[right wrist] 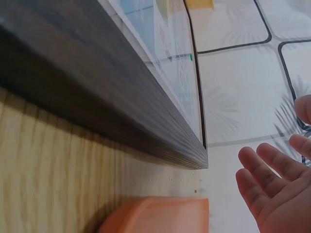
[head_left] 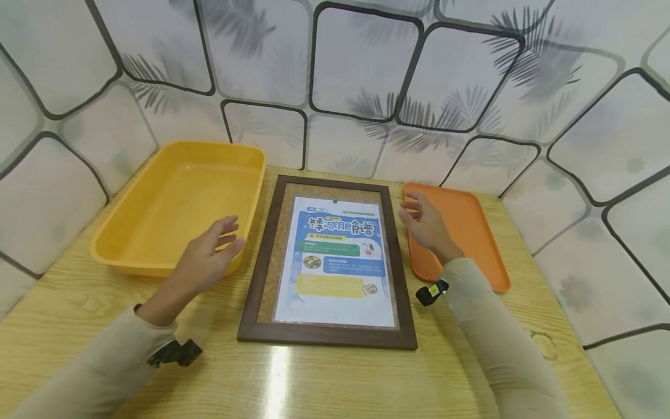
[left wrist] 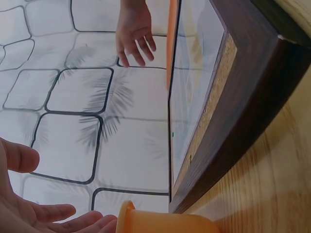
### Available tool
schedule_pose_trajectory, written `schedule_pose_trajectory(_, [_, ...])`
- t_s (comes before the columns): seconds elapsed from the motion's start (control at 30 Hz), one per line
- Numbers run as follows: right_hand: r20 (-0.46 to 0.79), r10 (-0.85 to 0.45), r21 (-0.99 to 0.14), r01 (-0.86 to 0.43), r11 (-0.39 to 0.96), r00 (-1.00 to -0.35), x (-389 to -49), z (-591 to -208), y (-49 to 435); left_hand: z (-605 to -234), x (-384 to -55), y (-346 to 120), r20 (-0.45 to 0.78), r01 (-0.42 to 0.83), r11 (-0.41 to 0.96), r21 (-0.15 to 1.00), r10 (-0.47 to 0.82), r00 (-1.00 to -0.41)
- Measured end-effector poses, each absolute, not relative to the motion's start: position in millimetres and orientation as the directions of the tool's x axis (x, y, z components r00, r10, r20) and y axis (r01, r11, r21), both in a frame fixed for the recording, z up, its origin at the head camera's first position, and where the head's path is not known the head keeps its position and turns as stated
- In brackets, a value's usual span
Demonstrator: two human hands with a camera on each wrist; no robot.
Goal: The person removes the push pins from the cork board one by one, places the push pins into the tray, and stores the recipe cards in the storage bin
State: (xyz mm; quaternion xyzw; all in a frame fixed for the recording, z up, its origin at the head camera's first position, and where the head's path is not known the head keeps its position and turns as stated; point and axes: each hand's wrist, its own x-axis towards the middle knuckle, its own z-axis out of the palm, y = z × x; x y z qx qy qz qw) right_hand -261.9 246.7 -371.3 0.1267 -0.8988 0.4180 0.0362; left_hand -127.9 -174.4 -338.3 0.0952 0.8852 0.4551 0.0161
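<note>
A dark-framed cork board (head_left: 269,250) lies flat on the table with a printed sheet (head_left: 335,311) pinned to it by a green pin at the top. My left hand (head_left: 206,259) hovers over the near right corner of a yellow bin (head_left: 152,215), fingers loosely bent and holding nothing. In the left wrist view its fingertips come close to the rim of the bin (left wrist: 165,223). My right hand (head_left: 426,224) is held above the left side of an orange tray (head_left: 466,221), beside the board's right edge. Its fingers are relaxed, and its palm (right wrist: 286,208) faces the board with nothing in it.
The wooden table (head_left: 324,384) runs up to a patterned wall (head_left: 356,70) at the back, left and right. The bin stands left of the board, the tray right of it. Each wrist wears a small black camera, such as the right one (head_left: 431,293).
</note>
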Motion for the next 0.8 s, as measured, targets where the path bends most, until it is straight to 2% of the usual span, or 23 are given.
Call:
schedule_pose_trajectory(0.23, [0.138,-0.177,-0.743,-0.22,0.632,-0.974,-267,-373,239,-336,-128,-171,0.005,0.092,0.518,0.851,0.167,-0.986])
schedule_pose_trajectory(0.8, [0.077,-0.178,-0.809,-0.166,0.564,-0.981,-279,-378,221,-335,-130,-164,0.002,0.065,0.353,0.934,0.176,-0.984])
